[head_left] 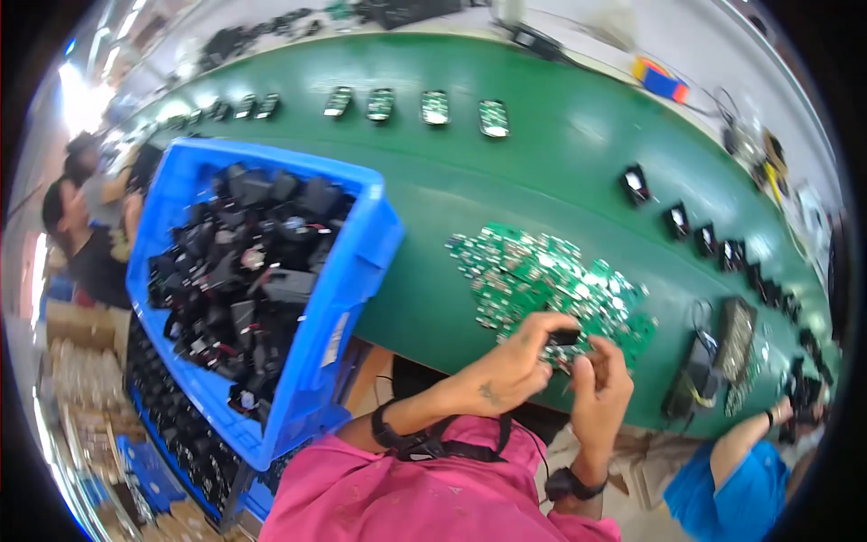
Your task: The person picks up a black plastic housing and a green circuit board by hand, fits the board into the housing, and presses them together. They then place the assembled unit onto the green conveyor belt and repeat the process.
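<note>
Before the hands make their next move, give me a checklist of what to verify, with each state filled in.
1. Small black part in the left hand: ok, held at the fingertips.
2. Right hand also gripping it: cannot tell, contact is unclear.
3. Circuit boards close by: ok, they lie near the hands on the green table.
4. Circuit boards spread singly: not ok, they are heaped together.
5. Blue bin stocked: ok, many black pieces lie inside.

Tabletop [560, 185]: free lane between circuit-board heap [533, 262] and far-side device row [434, 107]; obstacle, left of near edge: blue crate [368, 244].
</note>
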Demonstrator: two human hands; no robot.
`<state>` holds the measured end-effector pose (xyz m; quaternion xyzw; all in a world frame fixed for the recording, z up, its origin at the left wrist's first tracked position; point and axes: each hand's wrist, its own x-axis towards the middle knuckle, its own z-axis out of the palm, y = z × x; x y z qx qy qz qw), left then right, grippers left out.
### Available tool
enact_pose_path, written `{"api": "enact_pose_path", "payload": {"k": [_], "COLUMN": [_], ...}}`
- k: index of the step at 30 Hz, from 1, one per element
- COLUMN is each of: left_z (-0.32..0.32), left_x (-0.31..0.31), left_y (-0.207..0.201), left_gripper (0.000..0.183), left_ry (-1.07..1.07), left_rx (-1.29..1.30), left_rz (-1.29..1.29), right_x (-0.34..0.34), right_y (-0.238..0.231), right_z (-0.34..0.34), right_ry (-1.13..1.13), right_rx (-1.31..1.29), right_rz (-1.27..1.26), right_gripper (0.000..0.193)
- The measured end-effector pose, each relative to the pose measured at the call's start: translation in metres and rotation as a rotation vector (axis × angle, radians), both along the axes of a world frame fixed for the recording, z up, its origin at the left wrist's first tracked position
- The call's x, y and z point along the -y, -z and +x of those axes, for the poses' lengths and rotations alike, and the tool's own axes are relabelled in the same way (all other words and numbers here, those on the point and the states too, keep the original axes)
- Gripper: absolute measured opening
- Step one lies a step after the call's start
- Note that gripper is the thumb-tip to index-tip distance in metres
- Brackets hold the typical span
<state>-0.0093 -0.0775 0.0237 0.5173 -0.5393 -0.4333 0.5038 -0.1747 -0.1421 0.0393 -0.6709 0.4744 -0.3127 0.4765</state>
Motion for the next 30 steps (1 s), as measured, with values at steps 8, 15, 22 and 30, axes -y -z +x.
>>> {"api": "enact_pose_path", "payload": {"k": [8, 15, 22, 30], "left_z": [0.004, 0.01, -0.003, -0.005], "left_x": [-0.003, -0.007, 0.005, 0.002], "left_y": [0.007, -0.017, 0.015, 0.019], "left_gripper": [0.062, 0.06, 0.054, 0.056], "left_ry": [-0.007, 0.059, -0.113, -0.333], "left_rx": [-0.034, -0.362, -0.018, 0.092], "left_rz": [-0.065, 0.307, -0.16, -0.182], "right_x": [-0.008, -0.008, -0.005, -0.021], "right_y": [0.017, 0.037, 0.021, -0.004], "right_z": [-0.008, -0.004, -0.02, 0.011], "right_ry": [-0.004, -0.036, -0.257, -0.247], "right_rx": [0.347, 0.311, 0.012, 0.007], "right_rz": [0.267, 0.191, 0.01, -0.001], "right_gripper": [0.011, 0.011, 0.029, 0.024]}}
